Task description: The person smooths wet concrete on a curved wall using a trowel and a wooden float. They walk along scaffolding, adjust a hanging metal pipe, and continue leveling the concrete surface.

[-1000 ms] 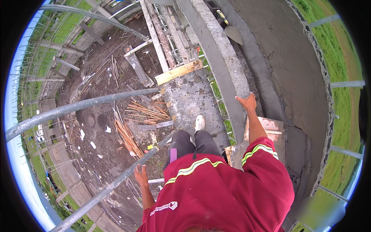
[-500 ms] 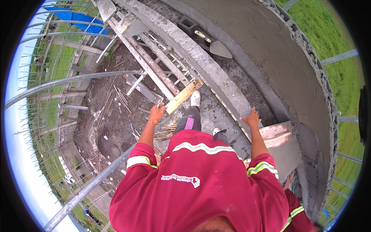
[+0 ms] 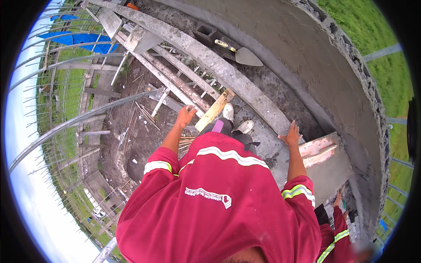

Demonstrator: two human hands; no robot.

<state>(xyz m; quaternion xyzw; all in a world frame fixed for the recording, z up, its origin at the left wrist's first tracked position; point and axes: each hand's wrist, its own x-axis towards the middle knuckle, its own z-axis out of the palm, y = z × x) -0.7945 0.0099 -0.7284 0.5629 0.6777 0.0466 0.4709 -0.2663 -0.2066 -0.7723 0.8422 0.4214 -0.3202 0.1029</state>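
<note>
My left hand point(image 3: 186, 116) is beside the near end of a short yellowish wooden plank point(image 3: 214, 110). Its fingers are loosely curved with a gap to the thumb, and nothing shows in them. My right hand point(image 3: 290, 134) is at the edge of a long concrete ledge point(image 3: 258, 103), fingers spread and holding nothing; whether it touches the ledge I cannot tell. Close to it, a pinkish wooden float point(image 3: 316, 152) with a raised handle lies on a grey, mortar-smeared board point(image 3: 326, 173). Farther off, a pointing trowel point(image 3: 247, 57) with a pale handle rests in the trough behind the ledge.
A curved, freshly plastered wall point(image 3: 307, 48) runs along the right. Hollow blocks point(image 3: 205, 33) sit by the trowel. Long timbers point(image 3: 175, 79) and metal pipes point(image 3: 87, 111) cross the left, above a lower dirt floor. A co-worker's red sleeve point(image 3: 340, 228) shows at lower right.
My left hand has shifted slightly away from the plank's end. My right shoe now shows more fully beside the left. The view has turned a little, and more of the co-worker is visible.
</note>
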